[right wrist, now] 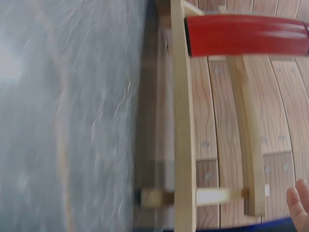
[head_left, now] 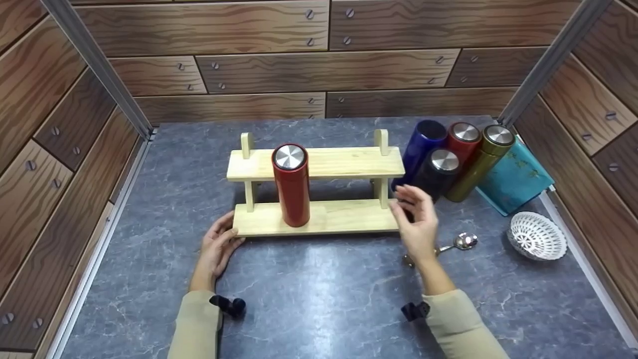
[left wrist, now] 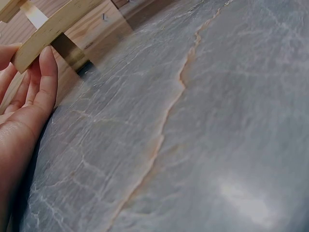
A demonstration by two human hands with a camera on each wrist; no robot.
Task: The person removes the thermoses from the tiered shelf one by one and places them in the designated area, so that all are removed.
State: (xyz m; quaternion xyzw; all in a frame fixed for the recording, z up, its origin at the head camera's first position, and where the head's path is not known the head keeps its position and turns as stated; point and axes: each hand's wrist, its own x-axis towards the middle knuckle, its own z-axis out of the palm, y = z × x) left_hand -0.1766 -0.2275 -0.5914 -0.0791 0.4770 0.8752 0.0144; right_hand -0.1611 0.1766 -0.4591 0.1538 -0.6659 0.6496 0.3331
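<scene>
A two-tier wooden shelf rack (head_left: pixel 356 218) stands on the grey marbled table. One red thermos flask (head_left: pixel 293 194) with a silver lid is upright on its lower board, left of the middle. My left hand (head_left: pixel 215 252) holds the left end of that board; in the left wrist view, thumb and fingers pinch the wooden board (left wrist: pixel 46 36) by its corner. Beside the right end my right hand (head_left: pixel 419 227) is raised, fingers loosely bent, with nothing in its grasp. Only some fingertips of the right hand (right wrist: pixel 298 203) enter the right wrist view.
Behind the right hand stand a blue flask (head_left: pixel 423 144), a black flask (head_left: pixel 438 172), another red flask (head_left: pixel 463 144) and a gold flask (head_left: pixel 476 167). A teal packet (head_left: pixel 518 174) leans nearby. Spoons (head_left: pixel 466 241) and a white woven basket (head_left: pixel 537 237) lie to the right.
</scene>
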